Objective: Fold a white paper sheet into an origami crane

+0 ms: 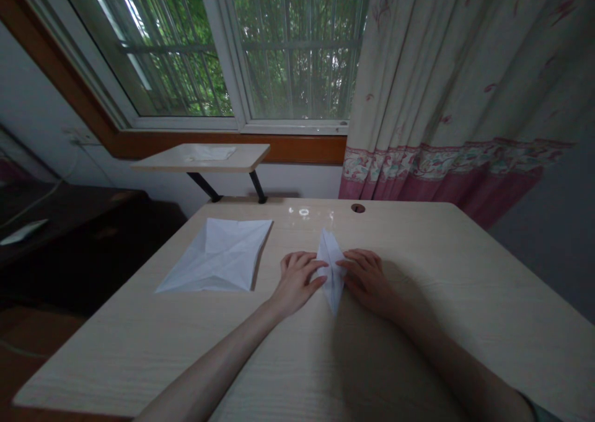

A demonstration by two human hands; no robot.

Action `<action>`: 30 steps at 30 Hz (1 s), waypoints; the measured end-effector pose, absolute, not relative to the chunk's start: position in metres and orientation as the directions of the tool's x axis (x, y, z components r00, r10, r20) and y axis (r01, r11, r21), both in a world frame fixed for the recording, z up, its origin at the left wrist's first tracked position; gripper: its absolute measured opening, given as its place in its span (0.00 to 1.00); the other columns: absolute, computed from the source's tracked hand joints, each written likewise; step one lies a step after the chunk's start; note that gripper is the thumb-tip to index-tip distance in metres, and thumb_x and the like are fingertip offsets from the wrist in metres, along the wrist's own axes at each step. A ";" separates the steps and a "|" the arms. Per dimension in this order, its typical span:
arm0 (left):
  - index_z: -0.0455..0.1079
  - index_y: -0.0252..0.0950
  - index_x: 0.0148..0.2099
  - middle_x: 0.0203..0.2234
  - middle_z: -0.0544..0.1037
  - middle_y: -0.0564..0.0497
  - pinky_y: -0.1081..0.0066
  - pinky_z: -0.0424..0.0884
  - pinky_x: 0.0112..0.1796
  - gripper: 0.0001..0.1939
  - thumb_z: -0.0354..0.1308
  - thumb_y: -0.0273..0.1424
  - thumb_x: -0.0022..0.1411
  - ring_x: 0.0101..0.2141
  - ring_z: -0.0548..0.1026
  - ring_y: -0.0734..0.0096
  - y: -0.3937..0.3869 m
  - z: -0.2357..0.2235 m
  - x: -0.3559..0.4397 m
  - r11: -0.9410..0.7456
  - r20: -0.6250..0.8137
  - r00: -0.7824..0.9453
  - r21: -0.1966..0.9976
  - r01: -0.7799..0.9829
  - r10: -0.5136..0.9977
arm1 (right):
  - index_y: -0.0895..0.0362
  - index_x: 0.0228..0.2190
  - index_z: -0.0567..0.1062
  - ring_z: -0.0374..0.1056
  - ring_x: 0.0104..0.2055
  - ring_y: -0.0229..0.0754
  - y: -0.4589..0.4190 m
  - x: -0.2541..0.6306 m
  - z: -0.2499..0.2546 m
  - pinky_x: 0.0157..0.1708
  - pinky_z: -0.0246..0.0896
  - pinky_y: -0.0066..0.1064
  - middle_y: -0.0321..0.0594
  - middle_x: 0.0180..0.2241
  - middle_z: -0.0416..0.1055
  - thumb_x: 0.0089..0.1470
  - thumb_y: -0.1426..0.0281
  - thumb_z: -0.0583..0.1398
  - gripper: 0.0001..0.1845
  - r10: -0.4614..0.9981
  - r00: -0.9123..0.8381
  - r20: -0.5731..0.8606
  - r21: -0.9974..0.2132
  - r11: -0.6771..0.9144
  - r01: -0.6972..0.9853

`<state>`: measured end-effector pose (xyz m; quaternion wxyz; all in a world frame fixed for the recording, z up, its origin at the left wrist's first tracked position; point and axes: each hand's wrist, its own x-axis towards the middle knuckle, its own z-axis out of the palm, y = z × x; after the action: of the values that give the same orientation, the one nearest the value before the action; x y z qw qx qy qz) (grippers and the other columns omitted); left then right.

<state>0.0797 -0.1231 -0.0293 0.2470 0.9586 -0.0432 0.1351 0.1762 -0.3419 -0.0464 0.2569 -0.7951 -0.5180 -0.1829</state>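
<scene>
A small folded white paper shape [331,254], long and pointed at both ends, lies on the pale wooden table [418,323]. My left hand [297,279] rests flat on the table with its fingers stretched out, fingertips pressing on the paper's left side. On the other side my right hand [367,278] lies flat too, fingertips on the paper's right edge. Neither hand grips or lifts the paper.
A creased, unfolded white paper square [218,256] lies to the left on the table. A round cable hole [357,208] sits near the far edge. Behind are a small raised shelf [204,157], a window and a curtain [465,100]. A dark desk [60,224] stands at left.
</scene>
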 end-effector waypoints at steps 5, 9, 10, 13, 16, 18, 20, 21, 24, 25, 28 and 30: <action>0.72 0.51 0.55 0.52 0.73 0.50 0.51 0.55 0.55 0.16 0.59 0.37 0.66 0.54 0.64 0.55 -0.123 -0.031 0.079 -0.894 0.297 0.953 0.408 -0.185 -0.061 | 0.52 0.50 0.70 0.61 0.57 0.50 -0.342 0.177 -0.048 0.56 0.54 0.48 0.46 0.52 0.70 0.62 0.72 0.55 0.15 0.729 0.388 0.564 -0.201 -0.334 0.921; 0.71 0.50 0.56 0.54 0.71 0.50 0.51 0.55 0.55 0.16 0.59 0.36 0.65 0.54 0.64 0.54 -0.123 -0.031 0.078 -0.883 0.326 0.942 0.417 -0.216 -0.077 | 0.52 0.50 0.71 0.61 0.57 0.51 -0.342 0.177 -0.047 0.56 0.55 0.48 0.46 0.53 0.69 0.61 0.72 0.55 0.15 0.731 0.388 0.561 -0.199 -0.336 0.920; 0.70 0.48 0.55 0.53 0.71 0.50 0.52 0.56 0.55 0.17 0.59 0.35 0.65 0.54 0.64 0.54 -0.123 -0.031 0.078 -0.873 0.331 0.941 0.434 -0.222 -0.074 | 0.52 0.51 0.70 0.61 0.57 0.51 -0.342 0.177 -0.047 0.56 0.55 0.48 0.47 0.53 0.69 0.62 0.72 0.55 0.16 0.731 0.388 0.562 -0.206 -0.331 0.921; 0.66 0.43 0.55 0.52 0.73 0.49 0.53 0.57 0.54 0.19 0.61 0.33 0.62 0.53 0.65 0.55 -0.123 -0.032 0.078 -0.832 0.344 0.938 0.512 -0.214 -0.029 | 0.54 0.58 0.62 0.60 0.58 0.51 -0.342 0.179 -0.049 0.56 0.56 0.48 0.48 0.54 0.68 0.62 0.70 0.54 0.23 0.724 0.410 0.554 -0.242 -0.332 0.912; 0.60 0.39 0.57 0.52 0.72 0.46 0.53 0.56 0.55 0.25 0.62 0.31 0.58 0.53 0.66 0.54 -0.123 -0.033 0.079 -0.804 0.374 0.927 0.558 -0.205 0.023 | 0.56 0.64 0.53 0.60 0.58 0.52 -0.341 0.180 -0.053 0.56 0.58 0.48 0.51 0.57 0.65 0.62 0.67 0.55 0.32 0.684 0.451 0.573 -0.261 -0.369 0.892; 0.58 0.38 0.58 0.53 0.71 0.45 0.53 0.56 0.56 0.29 0.64 0.30 0.57 0.54 0.66 0.53 -0.123 -0.033 0.079 -0.801 0.395 0.918 0.557 -0.218 0.025 | 0.56 0.65 0.50 0.60 0.59 0.53 -0.340 0.180 -0.056 0.55 0.59 0.49 0.51 0.58 0.64 0.61 0.66 0.55 0.34 0.660 0.460 0.594 -0.267 -0.378 0.886; 0.57 0.39 0.58 0.53 0.71 0.45 0.53 0.56 0.55 0.30 0.64 0.30 0.56 0.53 0.66 0.53 -0.124 -0.033 0.079 -0.808 0.396 0.918 0.544 -0.226 0.010 | 0.54 0.64 0.52 0.60 0.58 0.52 -0.340 0.180 -0.058 0.55 0.59 0.49 0.51 0.58 0.64 0.61 0.66 0.55 0.33 0.648 0.464 0.604 -0.275 -0.378 0.884; 0.58 0.39 0.58 0.53 0.71 0.46 0.53 0.56 0.55 0.29 0.64 0.30 0.57 0.53 0.66 0.53 -0.124 -0.032 0.079 -0.814 0.393 0.920 0.534 -0.227 0.002 | 0.53 0.64 0.53 0.60 0.58 0.52 -0.340 0.181 -0.059 0.55 0.59 0.50 0.50 0.58 0.64 0.61 0.67 0.55 0.32 0.649 0.463 0.603 -0.277 -0.374 0.885; 0.60 0.40 0.54 0.51 0.73 0.48 0.54 0.57 0.54 0.24 0.64 0.30 0.58 0.52 0.67 0.54 -0.124 -0.033 0.079 -0.823 0.387 0.922 0.520 -0.227 -0.009 | 0.51 0.62 0.56 0.61 0.58 0.52 -0.340 0.182 -0.060 0.56 0.58 0.50 0.48 0.56 0.67 0.61 0.69 0.55 0.29 0.661 0.451 0.600 -0.281 -0.354 0.892; 0.61 0.40 0.53 0.50 0.74 0.48 0.54 0.57 0.54 0.22 0.63 0.30 0.59 0.51 0.67 0.55 -0.124 -0.033 0.079 -0.823 0.390 0.921 0.523 -0.223 -0.002 | 0.51 0.61 0.57 0.61 0.58 0.52 -0.340 0.181 -0.059 0.56 0.58 0.50 0.48 0.55 0.67 0.60 0.70 0.55 0.29 0.662 0.448 0.601 -0.286 -0.345 0.894; 0.62 0.39 0.48 0.48 0.74 0.48 0.55 0.58 0.53 0.16 0.63 0.31 0.60 0.50 0.68 0.56 -0.123 -0.033 0.078 -0.818 0.396 0.918 0.533 -0.216 0.016 | 0.51 0.58 0.61 0.63 0.55 0.51 -0.341 0.180 -0.056 0.55 0.59 0.48 0.47 0.52 0.69 0.60 0.70 0.56 0.25 0.637 0.465 0.616 -0.319 -0.338 0.885; 0.64 0.39 0.46 0.47 0.75 0.49 0.56 0.57 0.54 0.12 0.62 0.32 0.62 0.50 0.69 0.58 -0.123 -0.031 0.078 -0.821 0.383 0.924 0.522 -0.233 -0.018 | 0.51 0.56 0.64 0.64 0.53 0.51 -0.342 0.179 -0.053 0.54 0.60 0.48 0.46 0.49 0.70 0.59 0.70 0.56 0.23 0.633 0.471 0.615 -0.330 -0.336 0.882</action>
<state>0.0777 -0.1229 -0.0311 0.2919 0.9363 -0.0670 0.1835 0.1788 -0.3419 -0.0527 0.3233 -0.7943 -0.4768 -0.1929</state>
